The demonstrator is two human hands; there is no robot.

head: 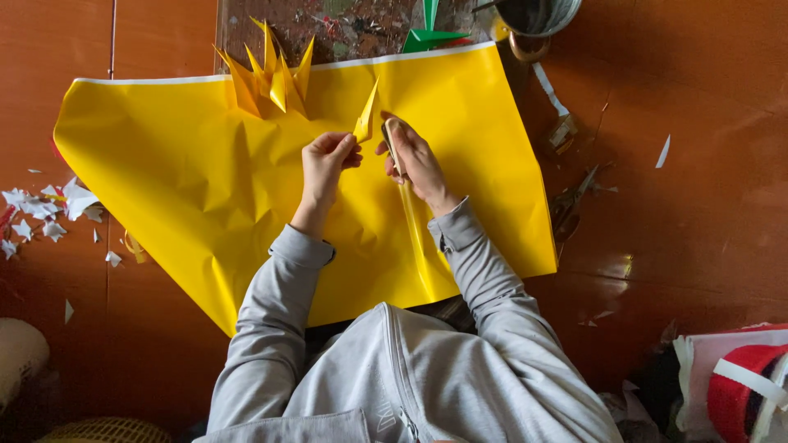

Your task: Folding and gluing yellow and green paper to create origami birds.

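White paper scraps [45, 209] lie scattered at the far left of the reddish-brown wooden bench [698, 205], some cut into small star-like shapes. A cluster of pointed yellow paper spikes [269, 75] stands near the top edge. Beside them sits a green folded paper piece [428, 36]. A metal pot [535, 18] with a ring handle stands at the top. Scissors [572, 201] lie to the right. A red and white bundle [743, 385] sits in the lower right corner.
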